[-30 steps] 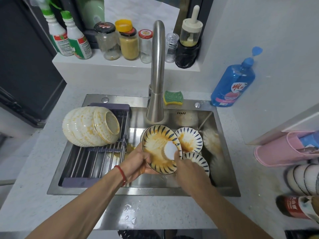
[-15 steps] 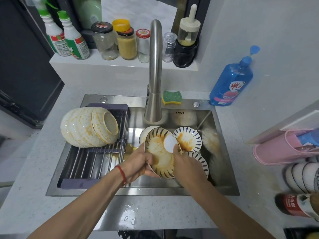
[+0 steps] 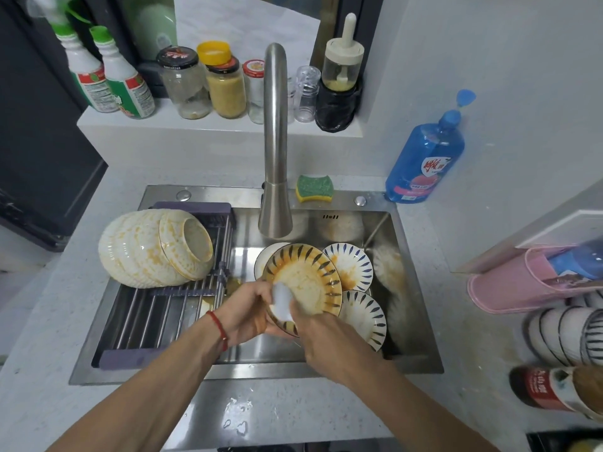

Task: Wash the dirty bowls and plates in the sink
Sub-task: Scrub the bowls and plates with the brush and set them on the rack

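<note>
Over the steel sink (image 3: pixel 421 324) I hold a striped plate (image 3: pixel 310 278) smeared with orange sauce, tilted toward me. My left hand (image 3: pixel 243 309) grips its lower left rim. A white sponge (image 3: pixel 282 303) sits against the plate's lower left face, gripped by my right hand (image 3: pixel 329 337). Behind and to the right, two more dirty striped plates (image 3: pixel 354 270) (image 3: pixel 367 316) lean in the basin. A stack of stained cream bowls (image 3: pixel 153 247) lies on its side on the roll-up rack (image 3: pixel 146 318) over the sink's left half.
The tall faucet (image 3: pixel 275 151) rises just behind the plate. A green-yellow sponge (image 3: pixel 314 188) lies on the sink's back rim, a blue soap bottle (image 3: pixel 424 158) at the back right. Jars and spray bottles line the ledge. Stacked bowls (image 3: pixel 567 334) and a pink container (image 3: pixel 522 282) sit at the right.
The white sponge has slid from the plate's upper right down to its lower left. The plate has tilted and shifted a little in my left hand.
</note>
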Motion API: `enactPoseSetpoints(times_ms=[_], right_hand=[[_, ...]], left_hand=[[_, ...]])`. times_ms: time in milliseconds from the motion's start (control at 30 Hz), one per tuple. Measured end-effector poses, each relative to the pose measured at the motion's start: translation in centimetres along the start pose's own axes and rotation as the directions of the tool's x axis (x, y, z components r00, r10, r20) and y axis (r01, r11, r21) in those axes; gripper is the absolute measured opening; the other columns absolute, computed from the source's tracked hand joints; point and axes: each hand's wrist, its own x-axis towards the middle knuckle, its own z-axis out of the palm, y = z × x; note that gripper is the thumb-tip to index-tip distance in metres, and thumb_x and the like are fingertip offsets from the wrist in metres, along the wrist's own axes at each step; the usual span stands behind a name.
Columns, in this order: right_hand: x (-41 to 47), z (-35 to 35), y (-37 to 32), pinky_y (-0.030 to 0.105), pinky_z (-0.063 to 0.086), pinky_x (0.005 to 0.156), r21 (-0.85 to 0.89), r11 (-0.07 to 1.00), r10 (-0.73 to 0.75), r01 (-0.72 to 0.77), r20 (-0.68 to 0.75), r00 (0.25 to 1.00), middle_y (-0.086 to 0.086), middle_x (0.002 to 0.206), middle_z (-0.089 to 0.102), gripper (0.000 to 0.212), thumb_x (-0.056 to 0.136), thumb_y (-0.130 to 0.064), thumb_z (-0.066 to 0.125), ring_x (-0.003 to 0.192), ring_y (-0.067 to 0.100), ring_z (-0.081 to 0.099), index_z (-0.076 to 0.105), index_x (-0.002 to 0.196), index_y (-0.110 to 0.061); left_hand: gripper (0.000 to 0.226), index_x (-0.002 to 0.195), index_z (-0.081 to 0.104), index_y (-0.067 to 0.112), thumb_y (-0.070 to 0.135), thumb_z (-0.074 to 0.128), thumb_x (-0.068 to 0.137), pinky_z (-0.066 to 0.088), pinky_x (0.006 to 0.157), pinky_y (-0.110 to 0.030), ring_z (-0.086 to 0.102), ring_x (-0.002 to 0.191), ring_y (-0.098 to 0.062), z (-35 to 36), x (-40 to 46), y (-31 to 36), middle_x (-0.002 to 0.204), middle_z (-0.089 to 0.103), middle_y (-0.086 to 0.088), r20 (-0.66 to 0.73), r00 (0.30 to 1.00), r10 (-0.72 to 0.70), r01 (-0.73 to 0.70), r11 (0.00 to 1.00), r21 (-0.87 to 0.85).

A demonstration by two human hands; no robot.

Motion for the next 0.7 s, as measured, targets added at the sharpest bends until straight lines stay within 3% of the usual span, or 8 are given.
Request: enactPoseSetpoints(times_ms=[100,200,267,400,467,533,633,700], right_hand=[[-2.1,0.2,2.4,0.041,0.044,0.072,-0.163,0.986,0.061,-0.039,0.133,0.989,0.017,0.113,0.064,0.068,0.099,-0.007,0.046,0.098,0.034,0.065,0.016,0.16,-0.015],[-1.8,-0.8,5.1,0.037,0.043,0.075,-0.316,0.929,0.231,-0.191,0.097,0.968,0.014,0.123,0.064,0.063,0.103,-0.015,0.043,0.106,0.031,0.066,0.018,0.16,-0.013],[-1.6,-0.6,4.7,0.038,0.042,0.075,-0.305,0.932,0.233,-0.195,0.096,0.968,0.013,0.123,0.064,0.062,0.103,-0.016,0.043,0.107,0.031,0.065,0.019,0.16,-0.011],[-1.6,-0.1,4.8,0.038,0.044,0.076,-0.306,0.925,0.261,-0.224,0.083,0.962,0.014,0.123,0.063,0.064,0.102,-0.018,0.046,0.106,0.031,0.065,0.018,0.16,-0.012],[-0.9,-0.8,5.3,0.035,0.043,0.073,-0.339,0.892,0.322,-0.3,0.009,0.947,0.012,0.124,0.064,0.063,0.103,-0.019,0.047,0.105,0.028,0.066,0.02,0.159,-0.011],[-1.0,-0.5,4.1,0.036,0.039,0.073,-0.307,0.916,0.279,-0.256,0.031,0.96,0.013,0.124,0.064,0.063,0.101,-0.013,0.047,0.105,0.03,0.066,0.02,0.158,-0.009],[-2.1,0.3,2.9,0.037,0.039,0.075,-0.232,0.961,0.189,-0.152,0.146,0.971,0.016,0.124,0.062,0.068,0.1,-0.011,0.045,0.107,0.034,0.063,0.015,0.16,-0.012],[-1.1,0.1,5.0,0.039,0.05,0.078,-0.26,0.942,0.245,-0.213,0.099,0.964,0.013,0.119,0.065,0.066,0.102,-0.017,0.046,0.102,0.032,0.066,0.017,0.161,-0.016]], left_hand=[[0.03,0.095,0.06,-0.001,-0.012,0.038,0.077,0.058,0.082,-0.068,0.074,0.082,-0.034,0.2,0.7,-0.5,0.091,0.075,-0.016,-0.183,0.982,0.047,-0.032,0.996,0.084],[0.049,0.118,0.058,0.0,-0.019,0.04,0.077,0.063,0.074,-0.06,0.075,0.084,-0.032,1.2,1.5,-1.5,0.101,0.072,-0.017,-0.206,0.977,0.057,-0.026,0.988,0.152],[0.062,0.13,0.057,0.003,-0.02,0.041,0.075,0.061,0.075,-0.063,0.075,0.092,-0.036,1.5,2.1,-1.8,0.11,0.072,-0.021,-0.21,0.975,0.076,-0.051,0.991,0.122],[0.059,0.125,0.06,-0.001,-0.021,0.041,0.073,0.055,0.084,-0.073,0.073,0.085,-0.035,1.7,2.0,-1.1,0.102,0.075,-0.019,-0.229,0.968,0.105,-0.074,0.987,0.142],[0.052,0.118,0.058,-0.004,-0.021,0.038,0.074,0.06,0.073,-0.067,0.074,0.077,-0.031,2.1,1.7,-1.1,0.099,0.072,-0.019,-0.222,0.969,0.105,-0.077,0.988,0.131],[0.05,0.114,0.058,-0.004,-0.023,0.034,0.075,0.063,0.063,-0.057,0.075,0.075,-0.029,2.1,1.5,-1.0,0.1,0.071,-0.019,-0.238,0.966,0.099,-0.075,0.991,0.108],[0.058,0.125,0.057,-0.005,-0.022,0.037,0.073,0.063,0.072,-0.058,0.073,0.089,-0.036,1.3,1.3,-0.9,0.113,0.072,-0.021,-0.232,0.968,0.095,-0.063,0.988,0.139],[0.053,0.122,0.056,-0.008,-0.021,0.037,0.075,0.064,0.064,-0.05,0.075,0.083,-0.034,1.1,1.1,-1.2,0.116,0.07,-0.019,-0.22,0.973,0.072,-0.04,0.989,0.145]])
